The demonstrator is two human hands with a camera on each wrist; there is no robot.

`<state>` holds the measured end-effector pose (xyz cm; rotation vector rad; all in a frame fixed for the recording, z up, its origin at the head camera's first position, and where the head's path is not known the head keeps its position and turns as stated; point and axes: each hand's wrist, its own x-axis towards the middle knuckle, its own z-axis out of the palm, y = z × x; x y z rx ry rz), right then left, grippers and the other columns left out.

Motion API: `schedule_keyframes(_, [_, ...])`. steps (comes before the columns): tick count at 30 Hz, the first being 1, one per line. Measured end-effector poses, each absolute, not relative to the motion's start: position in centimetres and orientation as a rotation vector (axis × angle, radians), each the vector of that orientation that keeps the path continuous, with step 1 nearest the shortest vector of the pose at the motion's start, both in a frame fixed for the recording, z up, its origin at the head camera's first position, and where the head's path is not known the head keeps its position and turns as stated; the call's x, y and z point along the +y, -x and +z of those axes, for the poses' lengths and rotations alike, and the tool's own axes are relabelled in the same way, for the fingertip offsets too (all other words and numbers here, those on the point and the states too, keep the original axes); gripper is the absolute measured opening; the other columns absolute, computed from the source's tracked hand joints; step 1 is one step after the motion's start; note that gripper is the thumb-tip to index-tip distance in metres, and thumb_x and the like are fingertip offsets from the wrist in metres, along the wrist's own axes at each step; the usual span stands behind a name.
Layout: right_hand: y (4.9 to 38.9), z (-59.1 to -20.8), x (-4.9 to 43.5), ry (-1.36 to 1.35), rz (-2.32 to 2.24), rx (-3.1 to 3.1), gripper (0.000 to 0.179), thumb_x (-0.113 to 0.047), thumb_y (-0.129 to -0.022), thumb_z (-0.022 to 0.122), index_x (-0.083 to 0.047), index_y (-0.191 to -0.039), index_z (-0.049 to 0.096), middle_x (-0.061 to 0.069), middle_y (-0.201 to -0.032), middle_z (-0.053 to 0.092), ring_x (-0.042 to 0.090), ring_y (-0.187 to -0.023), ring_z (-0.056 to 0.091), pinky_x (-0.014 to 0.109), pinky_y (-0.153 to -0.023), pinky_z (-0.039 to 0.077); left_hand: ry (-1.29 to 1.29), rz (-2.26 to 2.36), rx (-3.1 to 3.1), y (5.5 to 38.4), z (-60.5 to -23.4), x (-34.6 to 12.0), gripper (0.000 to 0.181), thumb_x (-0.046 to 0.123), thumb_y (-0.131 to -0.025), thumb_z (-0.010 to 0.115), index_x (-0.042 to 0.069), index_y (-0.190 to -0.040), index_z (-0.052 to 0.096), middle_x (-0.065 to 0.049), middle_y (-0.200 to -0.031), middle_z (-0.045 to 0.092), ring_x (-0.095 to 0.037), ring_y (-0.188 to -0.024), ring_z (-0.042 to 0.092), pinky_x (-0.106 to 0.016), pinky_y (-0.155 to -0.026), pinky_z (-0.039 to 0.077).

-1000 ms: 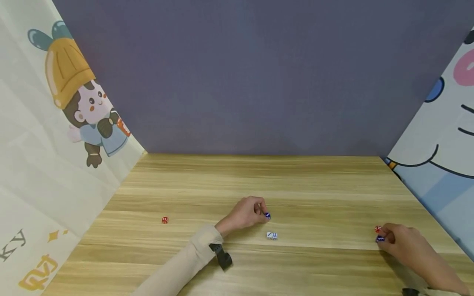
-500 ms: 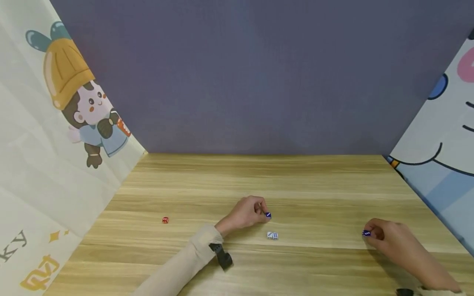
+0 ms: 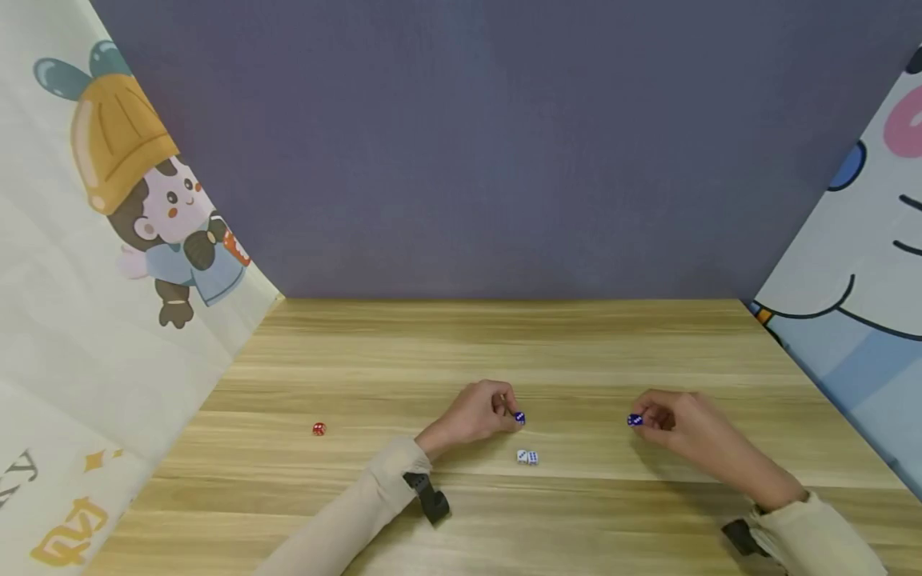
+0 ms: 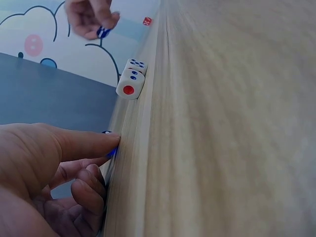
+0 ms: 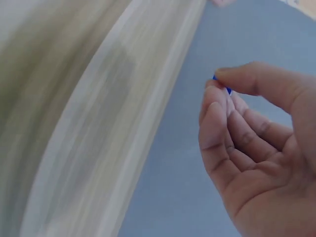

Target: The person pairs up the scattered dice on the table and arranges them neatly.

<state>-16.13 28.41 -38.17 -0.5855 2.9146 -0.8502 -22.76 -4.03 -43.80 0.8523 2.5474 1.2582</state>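
Wooden table (image 3: 612, 528) below, left hand (image 3: 472, 414) pinches one blue die (image 3: 520, 418), right hand (image 3: 693, 426) (aloft) another blue die (image 3: 635, 420).

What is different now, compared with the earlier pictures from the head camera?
The right hand, pinching a blue die, has moved to the left and slightly forward, nearer the left hand. Neither hand visibly changes its grip. The left hand still pinches its own blue die, and the two white dice and the red die on the left stay in place.
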Motion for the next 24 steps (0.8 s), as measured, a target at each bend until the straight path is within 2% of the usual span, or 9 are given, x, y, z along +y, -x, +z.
schedule_keyframes(8, [18.4,-38.9,23.3,0.785,-0.868,2.852,0.013,-0.005,-0.088,0.073,-0.008,-0.100,0.070,-0.009,-0.081,0.066,0.001,-0.071,0.059,0.024,-0.060,0.051,-0.855,1.258,2.543,22.7,-43.7,-4.2,0.017,0.013,-0.080,0.084,0.011,-0.085,0.068,0.001,-0.065,0.059,-0.004,-0.055,0.047,-0.020,-0.054,0.039])
schedule_keyframes(15, [19.6,-40.4,19.6,0.857,-0.929,2.752,0.008,-0.006,-0.087,0.075,-0.008,-0.094,0.071,-0.006,-0.080,0.066,0.002,-0.070,0.059,0.024,-0.061,0.051,-0.856,1.250,2.543,22.5,-44.0,-4.5,0.017,0.013,-0.080,0.084,0.012,-0.085,0.068,0.003,-0.065,0.058,-0.005,-0.056,0.049,-0.021,-0.054,0.041])
schedule_keyframes(24, [20.5,-41.7,16.4,0.944,-0.904,2.734,0.013,0.006,-0.083,0.069,-0.005,-0.091,0.072,-0.003,-0.079,0.067,0.002,-0.067,0.057,0.023,-0.060,0.050,-0.849,1.234,2.555,22.3,-44.0,-4.6,0.017,0.012,-0.079,0.084,0.012,-0.084,0.068,0.004,-0.062,0.057,-0.003,-0.053,0.047,-0.019,-0.053,0.039])
